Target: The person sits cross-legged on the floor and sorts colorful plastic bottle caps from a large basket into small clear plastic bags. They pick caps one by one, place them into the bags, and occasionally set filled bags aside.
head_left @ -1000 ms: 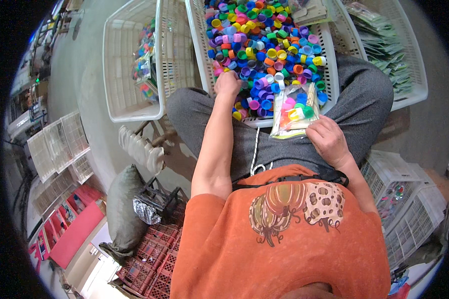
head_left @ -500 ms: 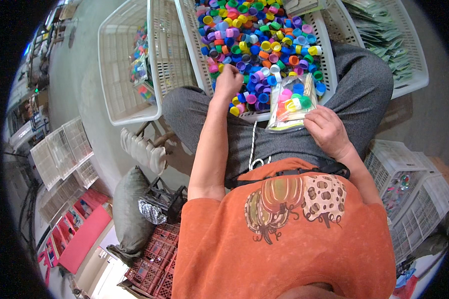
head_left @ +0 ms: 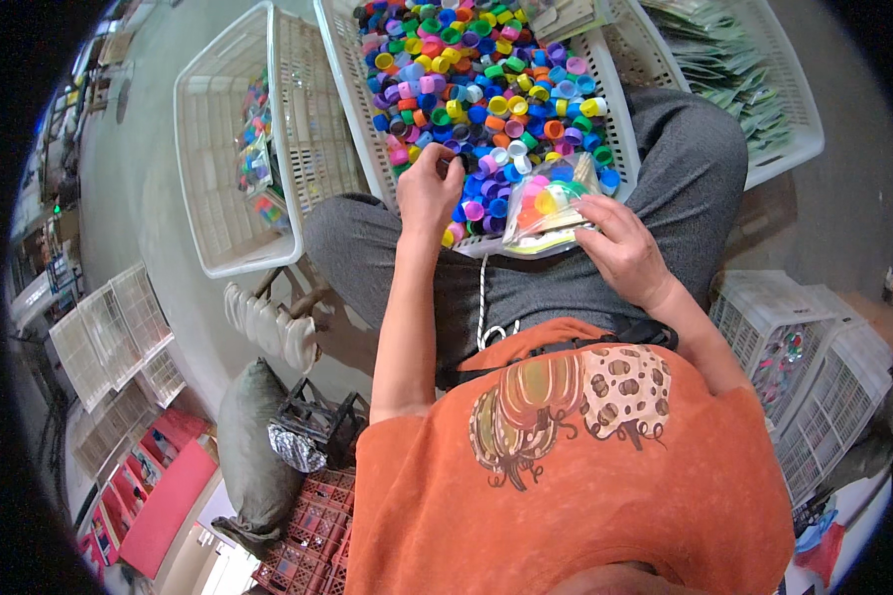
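Observation:
A white perforated basket (head_left: 617, 109) in front of my lap holds a heap of small coloured bottle caps (head_left: 466, 74). My left hand (head_left: 432, 193) is over the near left part of the heap, its fingers curled together. Something dark shows at its fingertips, too small to make out. A clear plastic bag (head_left: 536, 235) lies at the basket's near right edge, with several coloured caps, thin wooden sticks and a flat printed sheet inside. My right hand (head_left: 625, 253) grips the bag's right side between thumb and fingers; the thumb is partly hidden.
Another white basket (head_left: 191, 149) at the left holds filled bags. On the right, a basket (head_left: 809, 129) is full of flat green packets (head_left: 724, 74). Stacked light crates (head_left: 824, 367) stand behind my right arm. A grey sack (head_left: 253, 436) and red crates (head_left: 313, 516) are at the lower left.
The view has shifted, so the baskets and my body appear further left. My left hand still hovers at the caps. The bag has tilted and bunched, with my right fingers further over it.

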A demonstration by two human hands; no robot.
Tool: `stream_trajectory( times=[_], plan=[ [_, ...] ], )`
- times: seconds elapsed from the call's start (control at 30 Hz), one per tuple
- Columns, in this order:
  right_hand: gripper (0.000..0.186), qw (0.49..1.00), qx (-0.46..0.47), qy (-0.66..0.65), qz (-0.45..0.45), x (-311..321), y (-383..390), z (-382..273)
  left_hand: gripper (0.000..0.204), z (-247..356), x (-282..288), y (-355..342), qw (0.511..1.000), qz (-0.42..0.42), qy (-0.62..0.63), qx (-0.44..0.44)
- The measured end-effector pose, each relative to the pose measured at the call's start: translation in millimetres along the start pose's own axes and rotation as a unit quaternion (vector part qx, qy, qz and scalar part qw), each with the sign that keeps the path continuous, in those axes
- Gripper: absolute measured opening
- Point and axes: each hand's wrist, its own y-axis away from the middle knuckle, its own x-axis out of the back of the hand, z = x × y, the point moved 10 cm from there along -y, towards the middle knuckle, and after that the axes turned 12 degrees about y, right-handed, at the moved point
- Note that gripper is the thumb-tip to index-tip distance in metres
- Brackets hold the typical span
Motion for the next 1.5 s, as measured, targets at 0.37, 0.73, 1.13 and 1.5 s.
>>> stream_trajectory(
  times=[0.37,0.73,1.13,1.5],
  plan=[
    [0.006,1.0,0.01,-0.011,0.016,6.0,-41.8,2.0,0.03,129.0,-25.2,74.4,0.977,-0.011,0.035,-0.211],
    [0.014,0.999,0.001,-0.027,0.018,12.2,-30.9,12.2,0.048,54.7,-22.0,83.4,0.951,-0.135,0.136,-0.241],
    [0.019,0.992,0.087,0.039,0.084,114.5,-63.0,-23.4,0.023,159.3,82.2,105.2,0.886,0.055,0.154,-0.434],
    [0.012,0.974,-0.033,-0.206,0.083,94.5,-85.3,-10.5,0.024,107.2,72.0,81.9,0.863,0.046,0.462,-0.201]
  ],
)
